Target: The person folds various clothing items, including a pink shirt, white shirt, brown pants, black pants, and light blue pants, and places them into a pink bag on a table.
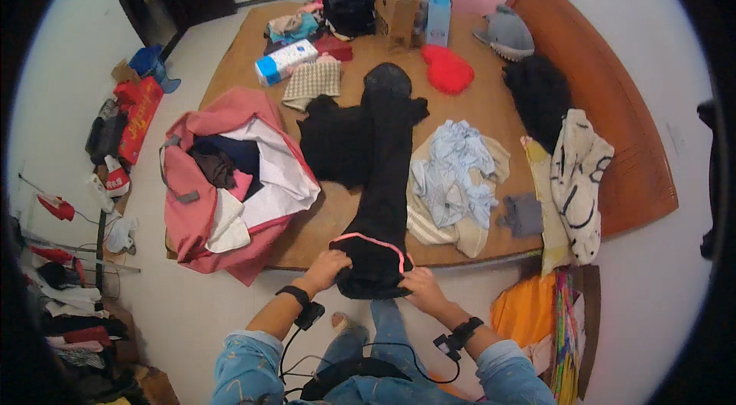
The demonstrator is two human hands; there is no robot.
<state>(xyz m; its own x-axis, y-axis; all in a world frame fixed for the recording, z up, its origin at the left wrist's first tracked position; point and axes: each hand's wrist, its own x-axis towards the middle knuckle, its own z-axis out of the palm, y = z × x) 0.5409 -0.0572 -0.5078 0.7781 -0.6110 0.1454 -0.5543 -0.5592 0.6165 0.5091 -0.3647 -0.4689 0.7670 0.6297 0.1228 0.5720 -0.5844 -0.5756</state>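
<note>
A long black garment lies lengthwise down the middle of the bed board, its near end hanging over the front edge. My left hand grips the left side of that end, beside a pink band. On the right side, my right hand holds the same end near the other tip of the band. To the left sits a pink fabric bag, wide open, with dark, pink and white cloth inside. A pile of light blue and cream clothes rests to the right.
Toward the back stand a cardboard box, a light blue box and a tissue pack. A red fluffy cushion and a grey plush toy lie right of them. The orange-brown headboard borders the right side.
</note>
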